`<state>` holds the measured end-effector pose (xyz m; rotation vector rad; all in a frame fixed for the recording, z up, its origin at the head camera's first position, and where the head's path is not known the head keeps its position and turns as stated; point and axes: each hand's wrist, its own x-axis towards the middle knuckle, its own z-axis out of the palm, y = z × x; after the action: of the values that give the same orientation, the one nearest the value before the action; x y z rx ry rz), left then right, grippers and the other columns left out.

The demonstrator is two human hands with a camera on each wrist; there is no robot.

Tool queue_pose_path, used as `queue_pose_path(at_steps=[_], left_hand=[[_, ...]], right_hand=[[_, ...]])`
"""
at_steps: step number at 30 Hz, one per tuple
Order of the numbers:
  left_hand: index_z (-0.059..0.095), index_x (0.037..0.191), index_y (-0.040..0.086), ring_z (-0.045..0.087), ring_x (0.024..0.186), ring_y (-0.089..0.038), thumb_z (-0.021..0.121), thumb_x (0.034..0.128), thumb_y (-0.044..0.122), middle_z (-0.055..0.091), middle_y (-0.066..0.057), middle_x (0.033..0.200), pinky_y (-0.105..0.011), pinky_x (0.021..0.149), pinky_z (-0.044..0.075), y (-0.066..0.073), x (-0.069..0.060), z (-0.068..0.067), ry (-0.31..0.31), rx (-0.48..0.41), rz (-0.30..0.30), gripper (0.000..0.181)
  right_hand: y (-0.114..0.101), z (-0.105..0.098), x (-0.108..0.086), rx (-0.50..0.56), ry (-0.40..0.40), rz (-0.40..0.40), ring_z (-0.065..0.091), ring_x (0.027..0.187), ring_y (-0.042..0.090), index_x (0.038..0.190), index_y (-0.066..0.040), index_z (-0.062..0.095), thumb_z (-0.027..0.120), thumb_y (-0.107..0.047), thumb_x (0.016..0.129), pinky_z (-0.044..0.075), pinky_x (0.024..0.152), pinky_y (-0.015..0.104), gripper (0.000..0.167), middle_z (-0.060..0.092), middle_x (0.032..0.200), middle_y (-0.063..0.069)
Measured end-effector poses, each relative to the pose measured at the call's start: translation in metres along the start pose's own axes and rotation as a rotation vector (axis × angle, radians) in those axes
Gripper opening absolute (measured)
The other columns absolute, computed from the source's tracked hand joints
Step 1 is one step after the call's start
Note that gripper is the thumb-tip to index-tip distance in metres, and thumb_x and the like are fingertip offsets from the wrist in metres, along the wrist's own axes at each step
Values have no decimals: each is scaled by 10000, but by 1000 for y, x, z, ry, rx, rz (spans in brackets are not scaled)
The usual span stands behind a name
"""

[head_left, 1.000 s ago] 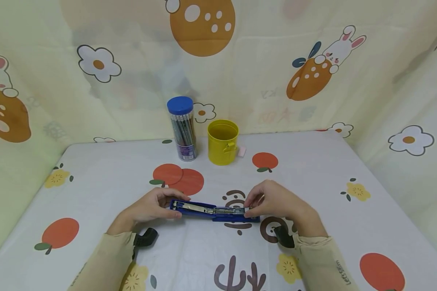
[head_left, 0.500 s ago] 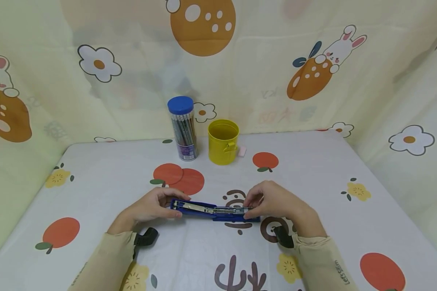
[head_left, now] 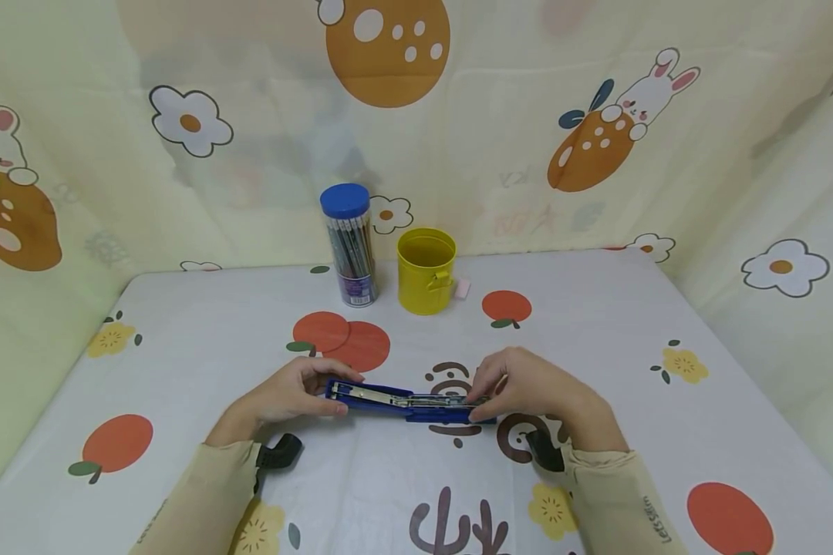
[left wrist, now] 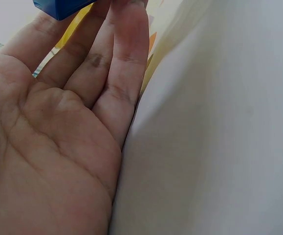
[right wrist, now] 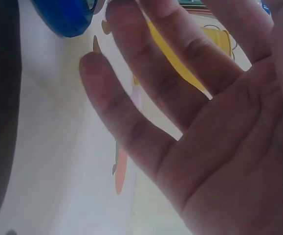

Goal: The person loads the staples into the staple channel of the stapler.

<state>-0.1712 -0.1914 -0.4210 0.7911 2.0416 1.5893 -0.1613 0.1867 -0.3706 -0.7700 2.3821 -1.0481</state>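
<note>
So the blue stapler (head_left: 409, 402) lay folded wide open just below the middle of the head frame. Left hand (head_left: 288, 391) had its end gripped between thumb and fingers; right hand (head_left: 527, 385) was pinching the other end, by the metal track. My worry was pinched fingertips if the top arm swung shut on that track, say from a slip on the left. Couldn't tell if staples were loaded; a sudden tilt could've spilled any loose ones.

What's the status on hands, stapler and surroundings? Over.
Left hand grips one end of the stapler, right hand at the other. Stapler opened out. Pencil tub and yellow bucket beyond, not in the way.
</note>
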Motion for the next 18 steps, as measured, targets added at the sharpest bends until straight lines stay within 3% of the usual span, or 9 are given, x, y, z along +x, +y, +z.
queue_pose_path(at_steps=[13, 18], left_hand=[[671, 1246, 4, 614, 1031, -258, 801, 849, 51, 659, -138, 1252, -267, 878, 515, 0, 0, 0, 4, 0, -2, 421], [663, 1248, -13, 622, 1043, -268, 807, 833, 26, 653, -157, 1252, -283, 891, 525, 0, 0, 0, -4, -10, 10, 441]], right_hand=[[3, -2, -3, 35, -39, -1, 647, 844, 187, 979, -185, 830, 880, -183, 784, 562, 749, 300, 201, 702, 944, -34], [4, -6, -7, 55, 0, 9, 672, 940, 221, 1065, -150, 796, 883, -226, 788, 564, 823, 323, 301, 713, 1030, -3]])
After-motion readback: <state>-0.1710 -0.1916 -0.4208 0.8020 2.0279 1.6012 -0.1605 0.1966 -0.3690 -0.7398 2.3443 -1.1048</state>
